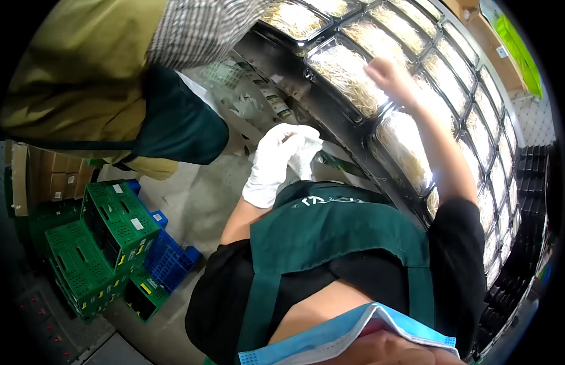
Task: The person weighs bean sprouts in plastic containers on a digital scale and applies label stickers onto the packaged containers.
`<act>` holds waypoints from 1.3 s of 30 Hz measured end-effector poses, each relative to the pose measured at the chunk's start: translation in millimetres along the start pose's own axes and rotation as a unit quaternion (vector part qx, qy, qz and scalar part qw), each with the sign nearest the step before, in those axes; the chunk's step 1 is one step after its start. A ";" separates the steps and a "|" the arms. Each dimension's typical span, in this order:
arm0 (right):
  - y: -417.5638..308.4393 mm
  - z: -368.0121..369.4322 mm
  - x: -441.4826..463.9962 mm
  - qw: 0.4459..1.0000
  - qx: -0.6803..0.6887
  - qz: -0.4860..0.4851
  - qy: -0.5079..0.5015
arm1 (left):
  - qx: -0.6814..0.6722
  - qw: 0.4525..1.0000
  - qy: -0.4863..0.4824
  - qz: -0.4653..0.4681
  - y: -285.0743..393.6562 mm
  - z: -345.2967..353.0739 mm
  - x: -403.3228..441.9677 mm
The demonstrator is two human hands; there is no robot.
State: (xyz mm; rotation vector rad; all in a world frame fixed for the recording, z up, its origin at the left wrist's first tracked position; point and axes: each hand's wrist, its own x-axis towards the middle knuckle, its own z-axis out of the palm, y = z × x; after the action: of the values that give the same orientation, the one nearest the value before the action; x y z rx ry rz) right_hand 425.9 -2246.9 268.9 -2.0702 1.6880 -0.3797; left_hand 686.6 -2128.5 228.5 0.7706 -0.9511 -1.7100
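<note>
My left hand (275, 159), in a white glove, is raised in front of my green apron (331, 228). Its fingers are closed on a loose white piece (303, 157) that looks like another glove. Bare and curled like a fist, my right hand (387, 78) is over the rows of clear-lidded black trays at the upper right. Beside its fingers is a tray of pale, thin sprouts (346, 76). Whatever the right hand may hold is hidden. Below my right forearm lies another filled tray (404, 146), partly washed out by glare.
A person in a tan top and dark green apron (182, 121) stands close at the upper left, a checked sleeve (191, 30) near the trays. Green crates (121, 222) and a blue crate (170, 258) sit on the floor at left. Stacked black trays (535, 182) line the right edge.
</note>
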 end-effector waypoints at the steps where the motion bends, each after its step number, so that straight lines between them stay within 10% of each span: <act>1: -17.1 1.9 -24.2 0.988 0.143 -0.046 -0.040 | -0.010 1.000 -0.001 -0.019 3.1 10.5 1.9; 3: -66.7 -2.7 -70.7 0.956 0.232 -0.086 -0.154 | -0.007 0.998 0.006 -0.067 8.3 32.0 7.6; 9: -67.5 6.1 -89.5 0.950 0.228 -0.194 0.084 | 0.237 0.961 0.063 0.130 -24.4 41.8 19.3; 15: 53.6 -26.4 74.8 0.966 0.181 0.074 0.168 | 0.087 0.996 -0.014 0.016 -15.8 49.7 27.2; 20: 65.7 3.1 112.4 0.940 -0.285 0.067 0.176 | 0.093 0.995 -0.031 -0.030 -12.8 36.8 31.5; 23: 86.5 -11.1 95.3 0.920 -0.263 0.044 0.287 | 0.009 0.987 -0.062 -0.148 -3.2 40.1 39.1; 25: 91.6 -24.7 78.3 0.980 -0.124 0.087 0.126 | -0.142 0.988 0.011 -0.064 -6.8 59.7 49.3; 28: 24.3 -30.0 4.8 0.964 0.251 0.001 -0.088 | -0.098 0.994 0.014 -0.055 -11.3 63.6 53.9; 30: -6.2 -19.8 -33.2 0.948 0.260 -0.155 -0.096 | 0.100 0.993 0.059 -0.007 -19.0 61.3 57.3; 34: -28.6 -20.4 -56.2 0.933 0.318 -0.168 -0.023 | 0.017 0.993 0.059 0.096 -30.0 71.6 61.0; 39: 64.7 -69.7 67.7 0.968 0.181 -0.034 0.171 | 0.050 0.998 -0.022 -0.031 -20.8 73.0 64.9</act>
State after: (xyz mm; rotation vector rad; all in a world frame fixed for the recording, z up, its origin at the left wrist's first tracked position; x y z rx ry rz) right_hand 352.3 -2334.3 292.8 -1.8664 1.5838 -1.0370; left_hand 596.2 -2168.7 242.2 0.8373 -1.0595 -1.7494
